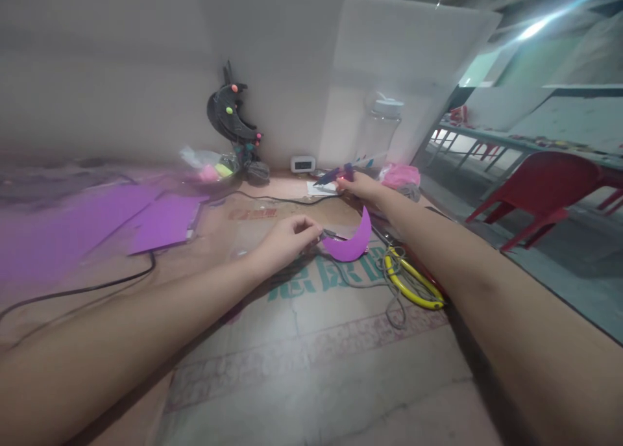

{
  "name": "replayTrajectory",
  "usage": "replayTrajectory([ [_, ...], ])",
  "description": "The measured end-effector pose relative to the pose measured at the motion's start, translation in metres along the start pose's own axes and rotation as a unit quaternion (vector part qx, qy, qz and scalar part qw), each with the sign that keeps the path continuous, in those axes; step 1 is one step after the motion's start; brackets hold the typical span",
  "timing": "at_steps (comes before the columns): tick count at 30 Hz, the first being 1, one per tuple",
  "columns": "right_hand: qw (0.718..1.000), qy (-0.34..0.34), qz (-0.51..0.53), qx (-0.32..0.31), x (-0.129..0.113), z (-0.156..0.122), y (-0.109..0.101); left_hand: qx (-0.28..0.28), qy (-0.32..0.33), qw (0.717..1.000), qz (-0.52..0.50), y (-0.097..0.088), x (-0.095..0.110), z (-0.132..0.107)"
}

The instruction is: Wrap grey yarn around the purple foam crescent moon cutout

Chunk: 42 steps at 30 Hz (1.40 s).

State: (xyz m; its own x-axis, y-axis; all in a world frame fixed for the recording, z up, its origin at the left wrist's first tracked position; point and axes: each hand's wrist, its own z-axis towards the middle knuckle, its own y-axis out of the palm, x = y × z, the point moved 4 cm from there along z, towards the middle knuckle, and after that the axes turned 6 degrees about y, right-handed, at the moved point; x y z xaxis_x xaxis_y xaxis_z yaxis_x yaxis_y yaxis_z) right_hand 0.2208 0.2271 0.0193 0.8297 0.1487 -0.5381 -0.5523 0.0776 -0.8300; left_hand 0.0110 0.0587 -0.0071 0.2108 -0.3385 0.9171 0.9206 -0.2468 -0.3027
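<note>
My left hand (287, 238) is pinched shut on one tip of a purple foam crescent (351, 241), holding it just above the cardboard-covered table (311, 342). My right hand (360, 186) reaches farther back and is closed round a dark glue gun (335, 173), whose nozzle points left over a small white card (321, 188). The two hands are apart, the crescent lying between them.
Purple foam sheets (165, 222) lie at the left with a black cable (97, 287) running across. A black crescent decoration (228, 115), a bag of coloured bits (214, 167), a small clock (302, 164) and a plastic jar (382, 131) stand by the wall. Yellow-handled tool (413, 280) sits right; red chair (540, 186) beyond.
</note>
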Motion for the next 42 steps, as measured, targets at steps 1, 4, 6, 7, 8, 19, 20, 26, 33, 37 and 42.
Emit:
replayTrajectory([
  [1, 1.0, -0.001, -0.005, -0.003, -0.004, 0.002, 0.003, -0.001, 0.0, 1.0, 0.001, 0.0, 0.0, 0.0],
  [4, 1.0, -0.013, -0.021, -0.011, -0.017, 0.009, 0.014, -0.005, -0.003, 1.0, 0.0, 0.001, 0.001, -0.001],
  [6, 0.999, -0.026, -0.028, -0.009, -0.025, 0.011, 0.021, -0.008, -0.001, 1.0, -0.001, 0.001, 0.003, -0.001],
  [7, 0.999, -0.032, -0.03, -0.007, -0.027, 0.012, 0.023, -0.008, 0.0, 1.0, -0.003, 0.001, 0.004, -0.002],
  [8, 0.999, -0.036, -0.032, -0.006, -0.028, 0.012, 0.024, -0.008, 0.001, 1.0, -0.004, 0.001, 0.005, -0.002],
  [19, 0.995, -0.027, -0.094, -0.028, -0.032, 0.004, 0.004, 0.011, -0.013, 0.998, -0.063, 0.001, 0.005, -0.002],
  [20, 0.994, -0.031, -0.1, -0.023, -0.033, 0.001, -0.002, 0.023, -0.019, 0.995, -0.093, 0.0, 0.004, -0.001],
  [26, 0.989, -0.076, -0.117, 0.038, -0.037, -0.044, -0.042, 0.114, -0.045, 0.972, -0.2, -0.01, -0.003, 0.003],
  [33, 0.989, -0.138, -0.047, 0.023, -0.052, -0.143, -0.035, 0.156, -0.033, 0.969, -0.188, -0.015, -0.001, 0.001],
  [37, 0.973, -0.17, -0.12, -0.103, -0.074, -0.188, -0.019, 0.165, -0.033, 0.969, -0.179, -0.016, -0.002, 0.001],
  [42, 0.943, -0.161, -0.24, -0.165, -0.083, -0.208, -0.02, 0.167, -0.015, 0.972, -0.167, -0.018, -0.005, 0.003],
])
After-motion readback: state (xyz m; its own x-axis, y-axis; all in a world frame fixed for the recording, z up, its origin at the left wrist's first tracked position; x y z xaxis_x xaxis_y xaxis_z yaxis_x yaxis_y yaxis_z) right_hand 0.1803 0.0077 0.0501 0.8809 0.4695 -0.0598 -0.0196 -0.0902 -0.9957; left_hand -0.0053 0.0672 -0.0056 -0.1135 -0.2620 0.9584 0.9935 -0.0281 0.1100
